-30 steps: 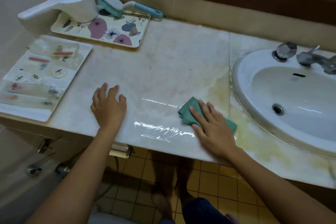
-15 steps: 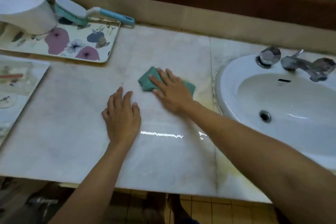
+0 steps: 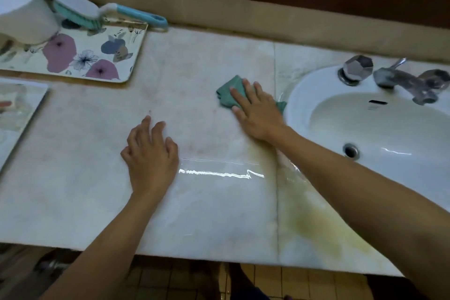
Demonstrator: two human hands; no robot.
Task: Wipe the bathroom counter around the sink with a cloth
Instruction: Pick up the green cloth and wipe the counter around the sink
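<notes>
A: Where does the cloth lie?

B: The green cloth [image 3: 227,95] lies on the counter [image 3: 207,214], just left of the sink [image 3: 298,95]. Whether its right corner touches the rim cannot be told.

A: State of the right grip?

B: The right grip [image 3: 258,112] is flat and unclenched. Its straight fingers press down on the cloth and curl round nothing. The forearm crosses the counter's front right part, beside the basin.

A: And the left grip?

B: The left grip [image 3: 151,153] rests palm down on bare counter, fingers spread and slightly bent, holding nothing. It sits well apart from the cloth, nearer the front edge.

A: Other features?

B: A yellow stain [image 3: 316,221] marks the counter in front of the sink, right of the slab joint. A tap [image 3: 409,83] stands at the sink's back rim. At back left a flowered tray [image 3: 97,56] carries a white jug [image 3: 22,14]. A brush [image 3: 80,11] leans against the jug, its blue handle reaching past the tray's right edge.
</notes>
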